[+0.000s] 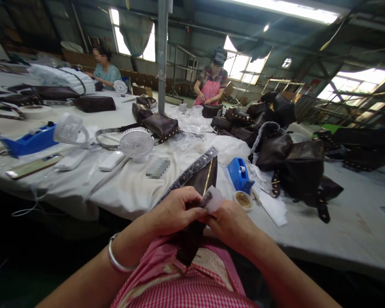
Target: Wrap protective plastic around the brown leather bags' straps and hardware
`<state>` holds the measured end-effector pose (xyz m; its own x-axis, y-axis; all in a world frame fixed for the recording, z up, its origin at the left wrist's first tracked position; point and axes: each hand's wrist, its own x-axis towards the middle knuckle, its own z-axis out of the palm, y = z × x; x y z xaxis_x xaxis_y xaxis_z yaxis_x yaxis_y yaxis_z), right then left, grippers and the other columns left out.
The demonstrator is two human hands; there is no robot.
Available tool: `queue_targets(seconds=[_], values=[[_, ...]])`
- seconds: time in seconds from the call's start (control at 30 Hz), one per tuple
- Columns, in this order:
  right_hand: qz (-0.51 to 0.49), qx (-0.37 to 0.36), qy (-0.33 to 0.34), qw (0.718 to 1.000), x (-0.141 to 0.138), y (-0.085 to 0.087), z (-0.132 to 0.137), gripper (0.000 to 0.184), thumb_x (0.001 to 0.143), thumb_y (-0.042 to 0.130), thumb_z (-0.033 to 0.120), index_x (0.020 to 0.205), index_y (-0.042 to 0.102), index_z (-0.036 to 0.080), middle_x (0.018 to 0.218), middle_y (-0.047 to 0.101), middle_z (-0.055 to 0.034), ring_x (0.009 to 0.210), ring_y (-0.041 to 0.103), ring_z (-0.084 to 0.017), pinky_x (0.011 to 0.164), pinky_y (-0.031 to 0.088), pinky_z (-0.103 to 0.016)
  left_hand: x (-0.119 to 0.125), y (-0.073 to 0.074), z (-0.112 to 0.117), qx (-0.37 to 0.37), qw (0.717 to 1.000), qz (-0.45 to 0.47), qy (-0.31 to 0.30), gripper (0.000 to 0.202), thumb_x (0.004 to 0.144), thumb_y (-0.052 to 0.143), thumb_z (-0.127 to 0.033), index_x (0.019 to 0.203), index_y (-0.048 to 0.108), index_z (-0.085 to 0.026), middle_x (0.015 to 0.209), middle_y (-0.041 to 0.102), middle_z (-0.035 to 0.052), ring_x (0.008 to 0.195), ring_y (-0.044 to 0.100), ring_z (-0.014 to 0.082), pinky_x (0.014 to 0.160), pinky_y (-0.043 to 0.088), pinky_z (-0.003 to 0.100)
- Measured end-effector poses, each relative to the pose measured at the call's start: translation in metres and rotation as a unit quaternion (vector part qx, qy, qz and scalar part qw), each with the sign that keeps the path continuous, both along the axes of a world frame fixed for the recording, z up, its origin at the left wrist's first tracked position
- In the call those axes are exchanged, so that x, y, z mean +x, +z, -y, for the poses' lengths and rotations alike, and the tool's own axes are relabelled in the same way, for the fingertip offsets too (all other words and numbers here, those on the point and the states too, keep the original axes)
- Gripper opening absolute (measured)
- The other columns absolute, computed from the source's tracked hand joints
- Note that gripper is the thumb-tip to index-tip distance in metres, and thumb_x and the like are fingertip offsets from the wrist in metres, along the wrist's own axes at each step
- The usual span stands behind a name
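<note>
My left hand [176, 211] and my right hand [232, 224] meet above my lap, fingers pinched together. Between them they hold a dark brown leather bag piece [205, 175] with a studded strap edge, which leans from the table edge down onto my red checked apron. A small pale translucent scrap [214, 199], like tape or film, sits at the fingertips of both hands on a small metal part of the bag. A silver bangle [117, 259] circles my left wrist.
A blue tape dispenser [240, 173] and a small round tin [243, 199] stand just right of the bag. Small white fans [136, 143], a phone [32, 166] and another blue dispenser [30, 141] lie left. Dark bags [295, 167] pile right. Two people work at the far side.
</note>
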<state>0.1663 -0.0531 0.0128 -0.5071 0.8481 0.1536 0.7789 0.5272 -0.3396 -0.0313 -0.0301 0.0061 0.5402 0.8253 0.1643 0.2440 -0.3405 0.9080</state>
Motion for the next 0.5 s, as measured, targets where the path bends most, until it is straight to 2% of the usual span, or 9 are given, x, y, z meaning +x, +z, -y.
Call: queue_targets(seconds=[0.1, 0.2, 0.37, 0.47, 0.5], values=[[-0.072, -0.027, -0.031, 0.997, 0.000, -0.015, 0.002, 0.009, 0.089, 0.064, 0.027, 0.086, 0.071, 0.020, 0.082, 0.068, -0.0032, 0.076, 0.063, -0.017, 0.067, 0.042, -0.027, 0.001, -0.009, 0.001, -0.085, 0.994, 0.035, 0.052, 0.018, 0.082, 0.069, -0.033, 0.081, 0.068, -0.015, 0.077, 0.063, 0.0004, 0.070, 0.057, 0.0133, 0.064, 0.046, 0.024], [-0.166, -0.042, -0.056, 0.984, -0.002, -0.026, 0.006, 0.007, 0.084, 0.071, 0.026, 0.085, 0.068, 0.019, 0.080, 0.061, -0.0012, 0.072, 0.058, -0.015, 0.066, 0.042, -0.026, 0.001, -0.017, 0.005, -0.172, 0.977, 0.082, 0.093, 0.021, 0.082, 0.069, -0.034, 0.088, 0.066, -0.015, 0.073, 0.064, -0.0013, 0.061, 0.056, 0.0112, 0.057, 0.045, 0.022], [-0.263, -0.045, -0.069, 0.961, -0.013, -0.034, 0.006, 0.011, 0.082, 0.070, 0.022, 0.074, 0.065, 0.018, 0.075, 0.056, -0.0003, 0.072, 0.055, -0.014, 0.066, 0.042, -0.026, 0.009, -0.022, 0.008, -0.195, 0.957, 0.130, 0.169, 0.028, 0.077, 0.074, -0.038, 0.090, 0.067, -0.015, 0.079, 0.070, 0.0012, 0.066, 0.060, 0.0127, 0.064, 0.049, 0.023], [-0.265, -0.034, -0.065, 0.961, -0.013, -0.034, 0.005, 0.015, 0.086, 0.063, 0.020, 0.072, 0.067, 0.018, 0.073, 0.056, 0.0001, 0.069, 0.055, -0.013, 0.064, 0.042, -0.024, 0.007, -0.022, 0.011, -0.218, 0.952, 0.101, 0.190, 0.033, 0.076, 0.074, -0.046, 0.084, 0.068, -0.014, 0.072, 0.069, 0.0030, 0.064, 0.062, 0.0163, 0.059, 0.050, 0.025], [-0.256, -0.024, -0.062, 0.964, -0.011, -0.033, 0.005, 0.015, 0.086, 0.062, 0.021, 0.072, 0.068, 0.018, 0.073, 0.057, 0.0002, 0.067, 0.055, -0.012, 0.063, 0.042, -0.023, 0.004, -0.023, 0.011, -0.226, 0.952, 0.084, 0.186, 0.035, 0.077, 0.072, -0.048, 0.086, 0.069, -0.014, 0.077, 0.072, 0.0052, 0.070, 0.065, 0.0193, 0.061, 0.051, 0.027]])
